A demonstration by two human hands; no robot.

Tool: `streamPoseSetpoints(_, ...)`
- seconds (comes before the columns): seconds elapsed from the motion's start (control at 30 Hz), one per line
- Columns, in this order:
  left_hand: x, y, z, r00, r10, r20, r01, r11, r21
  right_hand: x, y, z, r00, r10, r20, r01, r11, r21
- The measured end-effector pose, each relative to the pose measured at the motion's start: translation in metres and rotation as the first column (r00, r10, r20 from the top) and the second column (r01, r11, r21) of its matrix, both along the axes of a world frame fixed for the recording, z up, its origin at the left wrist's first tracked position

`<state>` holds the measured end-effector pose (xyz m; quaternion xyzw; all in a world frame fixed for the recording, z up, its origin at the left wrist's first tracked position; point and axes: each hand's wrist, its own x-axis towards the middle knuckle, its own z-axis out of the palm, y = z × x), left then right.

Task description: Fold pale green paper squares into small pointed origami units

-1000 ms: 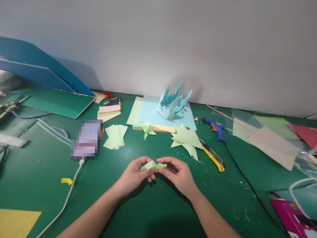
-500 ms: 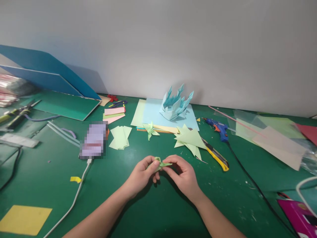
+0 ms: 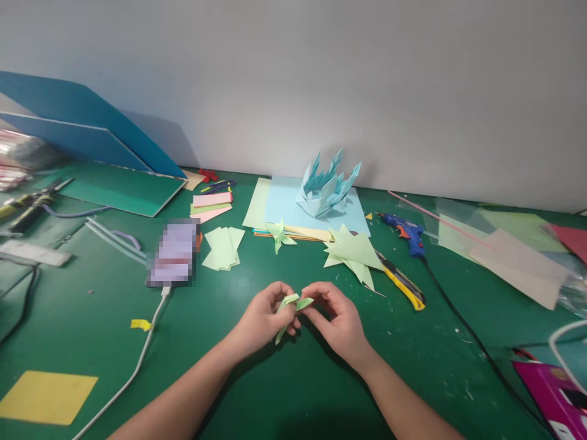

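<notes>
From the head camera, we see two hands close together over the green table (image 3: 257,397). They have a light green folded paper (image 3: 290,299) between them, near the bottom middle of what we see.

The left hand (image 3: 268,316) is curled almost closed, and its thumb and fingers pinch the paper. The right hand (image 3: 338,315) is half curled, with its thumb and first finger close together around a small pointed flap. The paper is tiny here, so we cannot tell if those right fingers squeeze the flap or only touch it.

Half a second ago, we could see no point hanging under the left hand. Now a thin green tip pokes down below its thumb. A second ago, the paper lay more flat from side to side, and now it looks turned. The hands stay in almost the same spot.

Past the hands, a green paper star (image 3: 279,235) sits in front of the blue paper crown (image 3: 323,197), just as before. The pile of green strips (image 3: 224,249) is on the left. On the right, pointed green papers (image 3: 352,249) lie against the yellow knife (image 3: 403,286).
</notes>
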<state>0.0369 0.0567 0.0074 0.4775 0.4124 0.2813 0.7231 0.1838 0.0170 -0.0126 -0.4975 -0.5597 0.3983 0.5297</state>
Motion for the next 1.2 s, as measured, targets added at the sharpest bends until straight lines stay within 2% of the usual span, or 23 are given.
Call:
streamPoseSetpoints(0.3,-0.0001,-0.0009,0.0012,0.999,-0.040,-0.034,0.043,0.995,0.087,-0.0021,0.0000,0.0020,0.993,-0.001,-0.119,-0.006,0.998,-0.058)
streamPoseSetpoints(0.57,-0.0012,0.0002,0.0023,1.000,-0.018,-0.006,0.018,1.000,0.010,-0.0023,-0.0009,0.0019,0.998,0.001,-0.060,-0.003,0.999,-0.032)
streamPoseSetpoints(0.97,0.0004,-0.0001,0.0026,0.999,0.047,-0.002,-0.047,0.999,0.002,-0.0039,0.0003,0.0049,0.961,-0.002,-0.275,-0.041,0.988,-0.151)
streamPoseSetpoints(1.2,-0.0008,0.0020,0.0031,0.997,0.062,-0.053,-0.058,0.996,0.074,-0.0037,0.0003,0.0027,0.979,-0.047,-0.199,0.029,0.996,-0.089)
